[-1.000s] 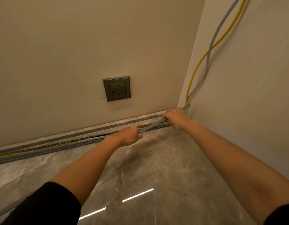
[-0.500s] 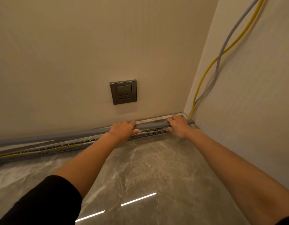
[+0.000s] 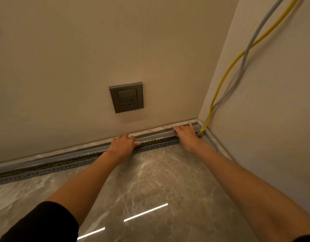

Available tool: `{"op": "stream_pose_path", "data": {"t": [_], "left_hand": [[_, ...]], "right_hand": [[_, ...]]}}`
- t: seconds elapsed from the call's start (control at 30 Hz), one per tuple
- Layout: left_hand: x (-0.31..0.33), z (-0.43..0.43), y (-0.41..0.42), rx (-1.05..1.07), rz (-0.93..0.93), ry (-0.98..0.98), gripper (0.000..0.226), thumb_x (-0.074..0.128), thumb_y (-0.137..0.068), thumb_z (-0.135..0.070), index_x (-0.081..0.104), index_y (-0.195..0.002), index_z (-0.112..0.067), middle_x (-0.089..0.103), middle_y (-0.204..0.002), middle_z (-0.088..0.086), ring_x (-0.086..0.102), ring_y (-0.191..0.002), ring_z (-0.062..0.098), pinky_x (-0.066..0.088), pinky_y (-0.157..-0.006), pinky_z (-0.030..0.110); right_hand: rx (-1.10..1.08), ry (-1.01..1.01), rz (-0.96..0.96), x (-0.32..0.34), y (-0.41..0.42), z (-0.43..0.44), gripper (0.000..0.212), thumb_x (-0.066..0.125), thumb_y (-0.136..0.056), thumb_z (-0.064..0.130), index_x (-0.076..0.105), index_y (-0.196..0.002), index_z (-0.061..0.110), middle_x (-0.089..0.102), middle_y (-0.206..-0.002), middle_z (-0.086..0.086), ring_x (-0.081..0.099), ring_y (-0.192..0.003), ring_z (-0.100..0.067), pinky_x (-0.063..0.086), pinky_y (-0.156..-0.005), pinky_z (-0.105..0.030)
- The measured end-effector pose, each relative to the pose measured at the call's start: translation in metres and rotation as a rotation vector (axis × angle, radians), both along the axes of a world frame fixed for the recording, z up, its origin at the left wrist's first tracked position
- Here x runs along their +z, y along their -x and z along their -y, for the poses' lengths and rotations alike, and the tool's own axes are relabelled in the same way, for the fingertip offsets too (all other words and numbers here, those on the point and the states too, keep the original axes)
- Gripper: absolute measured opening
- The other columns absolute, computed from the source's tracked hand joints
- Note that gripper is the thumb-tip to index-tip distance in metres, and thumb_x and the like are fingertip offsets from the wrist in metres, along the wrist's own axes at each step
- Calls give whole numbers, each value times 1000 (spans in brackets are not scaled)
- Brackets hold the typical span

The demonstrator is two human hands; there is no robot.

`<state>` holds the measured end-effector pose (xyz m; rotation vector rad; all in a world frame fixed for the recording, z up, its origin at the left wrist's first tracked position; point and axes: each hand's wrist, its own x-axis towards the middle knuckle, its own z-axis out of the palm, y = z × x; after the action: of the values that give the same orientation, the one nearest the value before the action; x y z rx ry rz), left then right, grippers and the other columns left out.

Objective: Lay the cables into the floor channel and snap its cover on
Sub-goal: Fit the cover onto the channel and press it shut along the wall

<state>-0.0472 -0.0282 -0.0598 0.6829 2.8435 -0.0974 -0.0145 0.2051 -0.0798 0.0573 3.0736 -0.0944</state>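
A grey slotted floor channel (image 3: 156, 146) runs along the foot of the back wall, from the far left to the right corner. A yellow cable (image 3: 225, 74) and a grey cable (image 3: 244, 55) come down the right wall and enter the channel at the corner. The long grey cover strip (image 3: 157, 136) lies along the channel's back edge. My left hand (image 3: 122, 143) grips the cover near the middle. My right hand (image 3: 186, 135) presses down on it close to the corner. Both hands hide the cover beneath them.
A dark wall socket (image 3: 126, 97) sits on the back wall above the channel. A marble skirting (image 3: 67, 151) runs behind the channel. The polished marble floor (image 3: 150, 186) reflects two light strips.
The cover was held tilted above the channel a second ago. Both hands have brought it down level along the channel's back edge, with its right end at the corner.
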Motion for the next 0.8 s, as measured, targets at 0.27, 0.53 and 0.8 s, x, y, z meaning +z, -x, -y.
{"op": "stream_pose_path", "data": {"t": [0.27,0.53,0.8], "left_hand": [[-11,-19,6,-17,-34,-60,39,31,-102,-32,51,-122,-5,51,-125,18,53,-113,33,44,-94,41],[-14,-30,7,-37,-72,-64,35,28,-103,-27,48,-124,-6,53,-125,16,55,-113,32,44,-92,40],[-16,-19,10,-69,-43,-89,27,31,-103,-26,49,-115,-9,59,-123,14,58,-110,30,45,-88,38]], "right_hand": [[10,74,-107,-7,5,-34,26,45,-96,5,63,-115,2,63,-119,-22,55,-116,-32,32,-101,-35],[18,26,13,3,0,-64,31,42,-101,16,53,-126,2,54,-130,-20,48,-122,-32,36,-99,-34],[145,-168,184,21,-5,-80,62,60,-90,31,34,-144,14,44,-144,-11,35,-136,-24,10,-119,-33]]}}
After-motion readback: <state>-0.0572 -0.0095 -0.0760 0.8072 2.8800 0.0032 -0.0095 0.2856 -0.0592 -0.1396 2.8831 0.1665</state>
